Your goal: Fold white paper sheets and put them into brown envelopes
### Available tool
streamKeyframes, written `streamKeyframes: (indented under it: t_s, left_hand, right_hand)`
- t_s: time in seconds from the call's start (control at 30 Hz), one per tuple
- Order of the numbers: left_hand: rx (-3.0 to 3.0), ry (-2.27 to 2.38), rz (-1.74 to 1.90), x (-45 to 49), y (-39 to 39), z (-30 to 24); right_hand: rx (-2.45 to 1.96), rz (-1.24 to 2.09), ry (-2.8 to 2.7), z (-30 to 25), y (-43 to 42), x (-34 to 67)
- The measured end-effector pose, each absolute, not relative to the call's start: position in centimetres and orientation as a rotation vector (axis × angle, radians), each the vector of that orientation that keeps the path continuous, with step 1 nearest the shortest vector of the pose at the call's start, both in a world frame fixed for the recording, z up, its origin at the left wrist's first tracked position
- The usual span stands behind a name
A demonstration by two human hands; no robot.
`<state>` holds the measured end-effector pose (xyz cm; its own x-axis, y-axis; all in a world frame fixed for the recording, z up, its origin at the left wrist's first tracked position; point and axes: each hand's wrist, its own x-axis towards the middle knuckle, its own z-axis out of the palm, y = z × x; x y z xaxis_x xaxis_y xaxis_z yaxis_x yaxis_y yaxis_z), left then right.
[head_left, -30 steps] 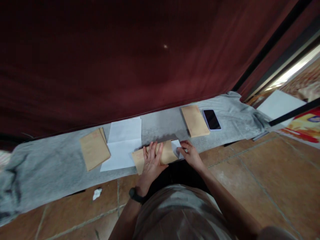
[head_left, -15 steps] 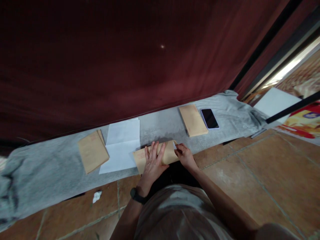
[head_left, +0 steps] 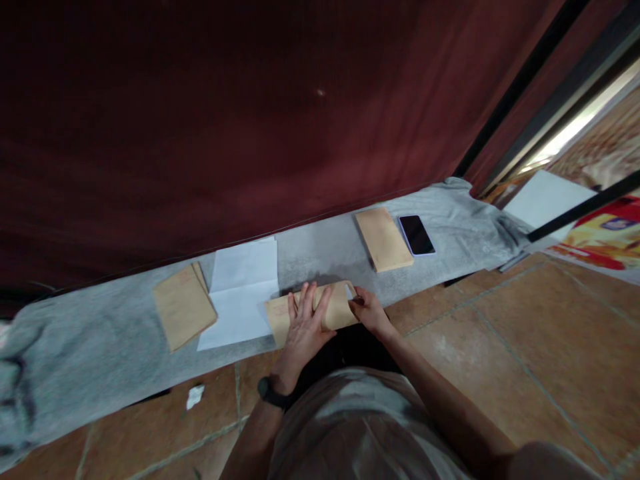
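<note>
A brown paper envelope [head_left: 343,310] lies on the cloth-covered bench in front of me, its right end gaping with a bit of white paper inside. My left hand [head_left: 305,323] rests flat across its middle, fingers spread. At the gaping end my right hand [head_left: 369,310] is closed on the envelope's edge; its fingertips are partly hidden there. Just left of the envelope is a creased white sheet of paper [head_left: 240,300], and beyond that a few overlapping brown envelopes [head_left: 183,307].
A neat stack of brown envelopes [head_left: 384,240] sits toward the right, beside a phone [head_left: 417,235]. Grey cloth [head_left: 95,347] covers the narrow bench, which runs along a dark red panel [head_left: 250,133]. A white scrap [head_left: 195,396] lies on the tiled floor.
My right hand has shifted slightly at the envelope's open end, which gapes a little differently. My left hand stays pressed on the envelope. The whole view has shifted slightly.
</note>
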<state>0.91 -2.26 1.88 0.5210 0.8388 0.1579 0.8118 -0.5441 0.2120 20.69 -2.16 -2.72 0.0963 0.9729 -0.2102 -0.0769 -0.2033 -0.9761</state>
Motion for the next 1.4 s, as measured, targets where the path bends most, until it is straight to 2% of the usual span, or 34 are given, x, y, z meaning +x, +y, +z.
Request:
streamKeyframes:
  t_s: [0.1,0.2,0.37,0.47,0.53,0.63,0.93,1.4]
  left_hand:
    - [2.615,1.451,0.428,0.9,-2.3,2.2]
    - [2.424,1.562,0.711,1.0,-2.6,1.8]
    - [1.355,1.700,1.265,1.8,-3.7,-0.2]
    - [0.672,1.445,1.203,2.9,-4.1,-0.5]
    - [0.493,1.219,1.114,3.8,-4.1,-0.1]
    - [0.480,1.087,1.120,5.0,-3.8,0.6]
    - [0.465,1.133,1.072,3.6,-1.9,0.5]
    - [0.547,1.140,1.002,4.2,-2.2,0.8]
  right_hand:
    - [-1.261,1.441,-0.825,-2.7,-2.0,20.8]
    - [-1.160,1.397,-0.653,-2.2,-1.8,20.7]
    - [-1.087,1.361,-0.452,-1.4,-1.4,19.4]
    - [-1.061,1.334,-0.389,-1.3,-1.5,18.2]
    - [-1.055,1.349,-0.371,-1.4,-1.8,17.4]
    - [-1.068,1.377,-0.356,-1.3,-2.1,16.8]
    - [-1.197,1.443,-0.548,-0.7,-2.3,18.8]
    - [-1.216,1.398,-0.496,-2.0,-2.1,18.4]
